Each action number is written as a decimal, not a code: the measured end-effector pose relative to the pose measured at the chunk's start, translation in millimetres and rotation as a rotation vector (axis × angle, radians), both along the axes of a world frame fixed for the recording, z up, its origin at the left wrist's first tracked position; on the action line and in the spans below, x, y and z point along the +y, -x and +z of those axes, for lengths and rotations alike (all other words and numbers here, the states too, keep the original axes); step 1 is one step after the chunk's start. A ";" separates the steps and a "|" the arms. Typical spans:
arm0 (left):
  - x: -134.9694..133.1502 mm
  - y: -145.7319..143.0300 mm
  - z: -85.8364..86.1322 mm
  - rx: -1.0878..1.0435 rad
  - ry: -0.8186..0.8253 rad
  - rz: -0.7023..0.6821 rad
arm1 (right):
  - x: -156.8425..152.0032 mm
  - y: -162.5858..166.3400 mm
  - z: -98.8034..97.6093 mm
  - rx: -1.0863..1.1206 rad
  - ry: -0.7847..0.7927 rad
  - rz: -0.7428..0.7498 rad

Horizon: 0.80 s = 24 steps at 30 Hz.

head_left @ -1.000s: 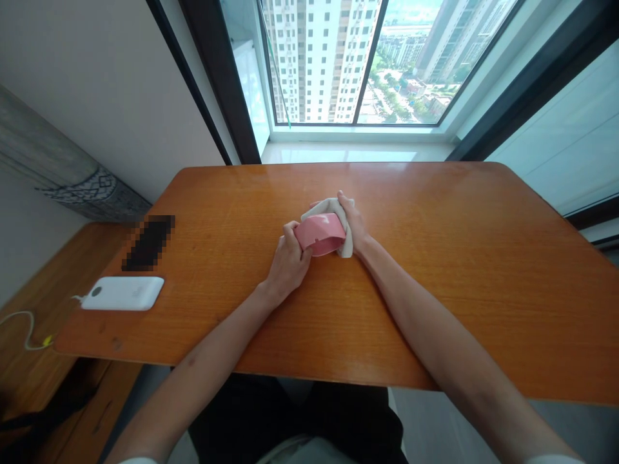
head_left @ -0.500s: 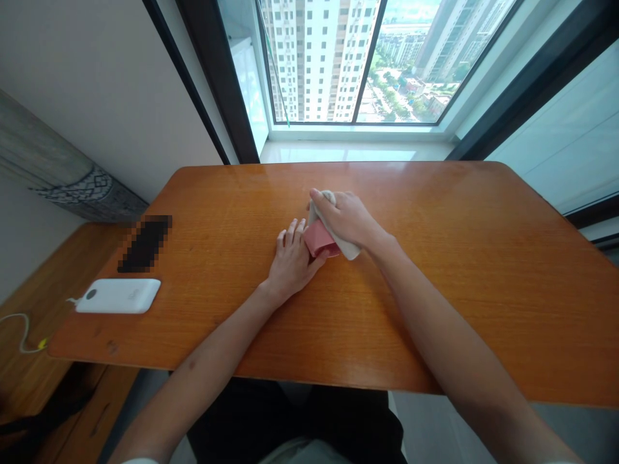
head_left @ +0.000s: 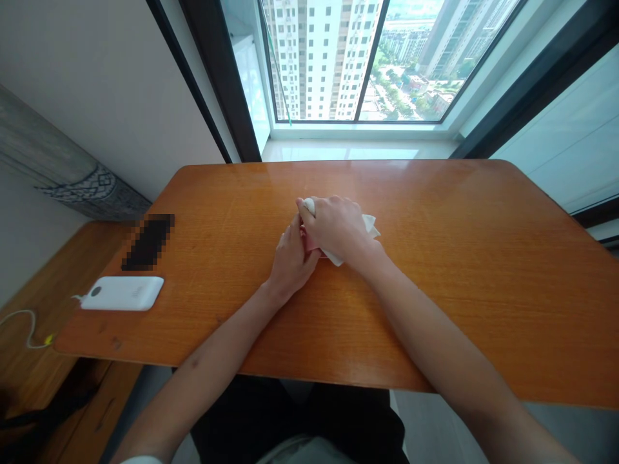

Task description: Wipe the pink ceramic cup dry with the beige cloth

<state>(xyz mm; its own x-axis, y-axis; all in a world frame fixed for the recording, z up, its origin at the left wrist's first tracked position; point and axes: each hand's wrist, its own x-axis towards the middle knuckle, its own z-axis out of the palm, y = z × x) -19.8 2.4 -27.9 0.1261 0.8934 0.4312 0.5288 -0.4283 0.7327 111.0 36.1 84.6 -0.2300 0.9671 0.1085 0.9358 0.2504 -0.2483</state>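
Note:
At the middle of the orange wooden table (head_left: 435, 296), my right hand (head_left: 333, 225) is closed over a white cloth (head_left: 370, 224) and presses it down on a small pink object (head_left: 307, 241). Only a sliver of the pink object shows under the hand. My left hand (head_left: 290, 258) rests against the pink object from the near left side, fingers together and partly under my right hand. What the pink object is cannot be made out now.
A white power bank (head_left: 122, 293) with a cable lies near the table's left corner. Beyond it lies a dark, blurred-out flat item (head_left: 147, 241). A lower wooden bench (head_left: 33, 361) stands to the left. A large window is behind the table's far edge.
The pink object was held up on edge with its side showing. My right hand with the cloth has come over it and moved left, now covering nearly all of it.

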 end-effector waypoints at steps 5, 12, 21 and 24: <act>2.4 3.5 -8.1 -0.042 -0.023 -0.036 | -12.2 19.0 -2.1 0.020 -0.021 0.034; 6.2 -0.2 -10.5 -0.210 0.000 -0.105 | 11.7 -1.2 -15.4 0.313 -0.018 0.142; 7.4 3.4 -10.8 -0.270 0.039 -0.106 | 33.8 -26.9 -65.6 1.357 0.249 0.129; 6.5 4.3 -10.2 -0.275 0.046 -0.097 | 38.4 -25.2 -82.2 1.540 0.417 -0.002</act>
<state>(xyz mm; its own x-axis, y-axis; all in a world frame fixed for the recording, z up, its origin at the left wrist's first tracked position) -24.1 9.0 -38.1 0.0958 0.9022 0.4206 0.2662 -0.4303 0.8625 136.2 74.5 2.4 -0.1544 0.9874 -0.0344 -0.2618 -0.0745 -0.9622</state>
